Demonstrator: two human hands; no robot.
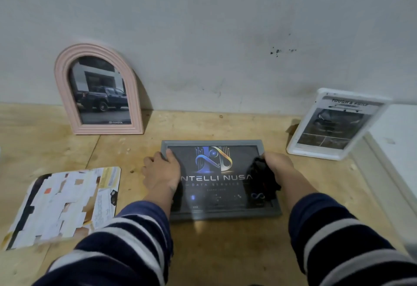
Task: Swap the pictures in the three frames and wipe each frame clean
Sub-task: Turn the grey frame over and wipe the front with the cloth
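Note:
A grey rectangular frame lies flat on the wooden table, holding a dark logo picture. My left hand grips its left edge, thumb over the top of the rim. My right hand holds a black cloth bunched against the frame's right side. A pink arched frame with a truck photo leans on the wall at the back left. At the back right a white frame with a car leaflet leans against the wall.
A printed card sheet with white patches lies flat at the left of the table. A white ledge borders the table on the right. The grey wall stands close behind.

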